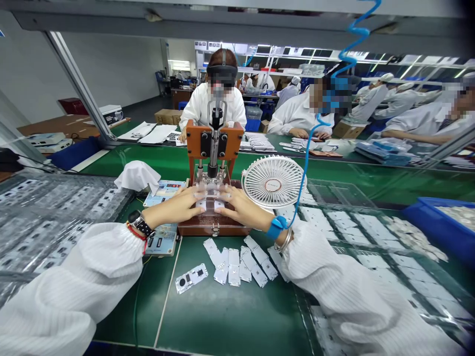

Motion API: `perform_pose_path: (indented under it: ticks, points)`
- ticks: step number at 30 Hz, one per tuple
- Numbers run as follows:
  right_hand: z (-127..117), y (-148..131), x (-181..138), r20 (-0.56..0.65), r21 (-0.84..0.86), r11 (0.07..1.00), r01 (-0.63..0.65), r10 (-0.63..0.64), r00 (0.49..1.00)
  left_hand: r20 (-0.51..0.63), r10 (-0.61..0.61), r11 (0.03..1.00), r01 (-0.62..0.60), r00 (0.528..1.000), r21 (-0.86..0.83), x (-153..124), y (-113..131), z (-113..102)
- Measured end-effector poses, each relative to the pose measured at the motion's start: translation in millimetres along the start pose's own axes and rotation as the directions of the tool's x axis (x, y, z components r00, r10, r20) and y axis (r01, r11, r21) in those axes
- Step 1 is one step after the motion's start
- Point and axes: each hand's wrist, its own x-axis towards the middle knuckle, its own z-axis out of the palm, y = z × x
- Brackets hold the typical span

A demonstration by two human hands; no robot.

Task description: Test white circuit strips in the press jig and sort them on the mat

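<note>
Sleeves, white: near corners of the surface. Loose boards: back from its near edge. Left hand, right hand: fingers part-spread at two boards in the fixture; grip, cannot tell. Step, apparently: seating boards. Next move calls for level seating, fingers clear of press.

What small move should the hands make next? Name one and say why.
Probably settle the white piece on the brown base with the left hand and right hand: both reach in from either side, close to it, and the orange press rises just behind, so having it well seated first seems sensible.
</note>
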Motion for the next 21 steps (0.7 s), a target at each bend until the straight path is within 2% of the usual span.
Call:
perform_pose_path:
  ticks: [3,5,8,10,12,13,15,18,19,20,21]
  points:
    - [6.2,-1.9,-1.8,-0.023,0.044,0.998,-0.045,0.046,0.999,0.052,-0.047,0.999,0.047,0.998,0.017,-4.2,-0.4,6.4]
    - [13.0,-4.8,-1.7,-0.042,0.074,0.99,-0.12,0.124,0.991,0.071,-0.064,0.998,0.064,0.995,0.008,-5.4,-1.1,10.2]
    - [23.6,-9.0,-2.1,-0.09,0.124,0.968,-0.216,0.228,0.969,0.028,-0.054,0.998,0.055,0.998,-0.019,-6.2,-2.7,14.5]
    - [25.5,-10.3,-4.9,-0.135,0.185,0.957,-0.224,0.25,0.959,-0.017,-0.036,0.999,0.036,0.999,-0.026,-8.3,-3.6,15.0]
    - [18.0,-11.1,-9.7,-0.232,0.276,0.936,-0.22,0.287,0.929,-0.05,-0.025,1.0,0.024,0.998,-0.021,-13.2,-4.1,11.6]
    - [9.8,-12.0,-11.8,-0.303,0.33,0.92,-0.212,0.316,0.899,-0.066,-0.028,1.0,0.028,0.997,-0.013,-16.6,-4.4,8.0]
    - [-15.2,-15.8,-11.6,-0.483,0.416,0.898,-0.144,0.353,0.802,-0.097,-0.05,0.999,0.051,0.994,0.01,-24.6,-5.3,-3.2]
    - [-65.2,-24.2,13.3,-0.743,0.391,0.916,0.084,0.261,0.616,-0.085,-0.046,0.998,0.05,0.995,0.038,-36.9,-7.9,-27.3]
    - [-81.7,-26.2,29.9,-0.787,0.37,0.916,0.152,0.222,0.576,-0.063,-0.046,0.998,0.049,0.997,0.042,-40.9,-9.1,-35.6]
    - [-96.7,-27.4,49.9,-0.795,0.382,0.902,0.2,0.21,0.569,-0.033,-0.059,0.997,0.06,0.998,0.048,-44.9,-10.3,-43.3]
    - [-110.1,-27.6,72.3,-0.755,0.443,0.87,0.216,0.231,0.614,-0.005,-0.089,0.994,0.089,0.996,0.062,-49.2,-11.7,-49.8]
